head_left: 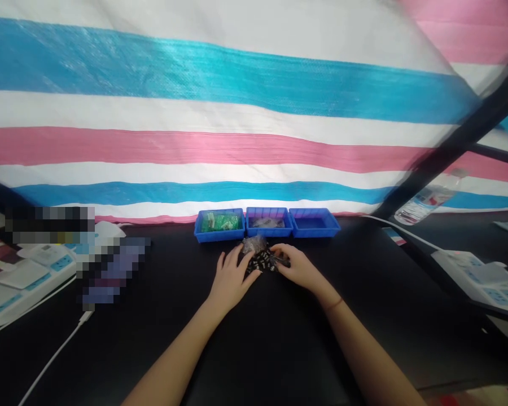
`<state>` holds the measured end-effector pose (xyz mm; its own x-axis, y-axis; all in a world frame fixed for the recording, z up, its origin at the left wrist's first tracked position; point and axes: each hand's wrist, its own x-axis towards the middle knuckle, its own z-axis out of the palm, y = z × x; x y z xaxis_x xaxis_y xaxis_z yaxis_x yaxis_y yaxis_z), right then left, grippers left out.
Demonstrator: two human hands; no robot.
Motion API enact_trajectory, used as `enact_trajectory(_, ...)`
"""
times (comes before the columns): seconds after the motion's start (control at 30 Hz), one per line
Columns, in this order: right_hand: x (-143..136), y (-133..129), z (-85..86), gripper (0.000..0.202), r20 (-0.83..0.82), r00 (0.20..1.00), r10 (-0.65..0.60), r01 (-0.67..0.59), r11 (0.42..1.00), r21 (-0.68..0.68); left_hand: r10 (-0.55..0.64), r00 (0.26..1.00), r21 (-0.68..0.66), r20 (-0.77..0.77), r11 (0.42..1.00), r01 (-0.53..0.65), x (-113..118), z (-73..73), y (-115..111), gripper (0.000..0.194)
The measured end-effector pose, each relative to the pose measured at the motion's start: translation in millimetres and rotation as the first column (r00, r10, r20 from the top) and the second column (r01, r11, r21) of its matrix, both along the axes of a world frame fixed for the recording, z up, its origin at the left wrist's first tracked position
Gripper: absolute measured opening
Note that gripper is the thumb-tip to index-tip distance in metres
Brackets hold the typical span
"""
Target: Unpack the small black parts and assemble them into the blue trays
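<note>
Fingers of the left hand (228,285) are spread wide in the head view, with the index finger and thumb reaching the near left edge of a loose pile of small black pieces (261,260). Across the pile, the fingers of the right hand (301,270) are bent and narrow, with the thumb close to the forefinger at a dark elongated piece (284,261); whether they grip it or only touch it, I cannot tell. The pile lies between the two sets of fingertips, on the black tabletop (254,349), and a clear plastic bag (254,243) sits at its far side, just beyond the left index finger. Farther past the fingertips stand a left blue tray (198,232) holding green packets (222,221), a middle blue tray (269,232) with clear bags in it, and a right blue tray (315,232)

The pieces look small and unfixed, so a sideways sweep of the spread left fingers could scatter some over the smooth top. The right fingertips, working so tightly, might catch a neighbouring piece along with the dark one, or let it slip. The thin bag could crumple or drag pieces with it if a fingertip snags its edge
</note>
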<state>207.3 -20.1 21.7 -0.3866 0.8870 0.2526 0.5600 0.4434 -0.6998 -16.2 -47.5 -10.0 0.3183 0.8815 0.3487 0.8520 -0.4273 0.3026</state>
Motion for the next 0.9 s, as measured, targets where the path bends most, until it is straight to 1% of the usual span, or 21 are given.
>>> enact_trajectory(0.13, 2, 3, -4.8, 0.031, -0.169, 0.978, -0.119, 0.109, 0.992, -0.070, 0.002, 1.000, -0.020, 0.009, 1.000, -0.002, 0, 0.9, -1, 0.051)
enact_trajectory(0.2, 2, 5, -5.0, 0.023, -0.265, 0.947, -0.183, 0.161, 0.982, -0.102, -0.001, 1.000, -0.017, 0.025, 1.000, 0.001, 1, 2.2, -1, 0.054)
enact_trajectory(0.27, -1, 4, -2.8, 0.019, -0.356, 0.907, -0.226, 0.184, 0.972, -0.147, -0.001, 0.998, 0.001, 0.060, 1.000, 0.000, 1, 4.6, -1, 0.055)
enact_trajectory(0.33, -8, 1, 1.3, 0.018, -0.441, 0.864, -0.241, 0.164, 0.965, -0.204, -0.008, 0.994, 0.036, 0.112, 0.999, 0.004, 1, 8.1, -1, 0.052)
enact_trajectory(0.43, -20, -8, 7.8, 0.019, -0.557, 0.792, -0.250, 0.095, 0.952, -0.292, -0.059, 0.980, 0.088, 0.188, 0.995, 0.043, 2, 14.5, -1, 0.043)
enact_trajectory(0.53, -33, -16, 11.7, 0.021, -0.631, 0.730, -0.263, 0.033, 0.935, -0.352, -0.118, 0.952, 0.138, 0.282, 0.987, 0.081, 3, 19.9, -1, 0.027)
enact_trajectory(0.6, -38, -19, 12.7, 0.022, -0.648, 0.713, -0.267, 0.008, 0.927, -0.374, -0.144, 0.926, 0.162, 0.348, 0.983, 0.092, 4, 22.4, -1, 0.016)
enact_trajectory(0.67, -40, -20, 12.6, 0.022, -0.642, 0.721, -0.260, -0.003, 0.925, -0.379, -0.150, 0.901, 0.163, 0.406, 0.982, 0.090, 4, 24.5, -1, 0.012)
enact_trajectory(0.73, -39, -21, 11.9, 0.021, -0.605, 0.764, -0.226, -0.004, 0.935, -0.354, -0.127, 0.884, 0.142, 0.450, 0.987, 0.069, 3, 26.6, -2, 0.012)
enact_trajectory(0.83, -38, -21, 10.1, 0.012, -0.511, 0.850, -0.132, 0.004, 0.970, -0.242, -0.079, 0.868, 0.069, 0.491, 0.996, 0.051, 2, 29.3, -3, 0.013)
enact_trajectory(0.9, -39, -22, 9.0, 0.008, -0.481, 0.871, -0.100, 0.029, 0.988, -0.154, -0.052, 0.836, -0.005, 0.547, 0.998, 0.066, 2, 30.6, -4, 0.014)
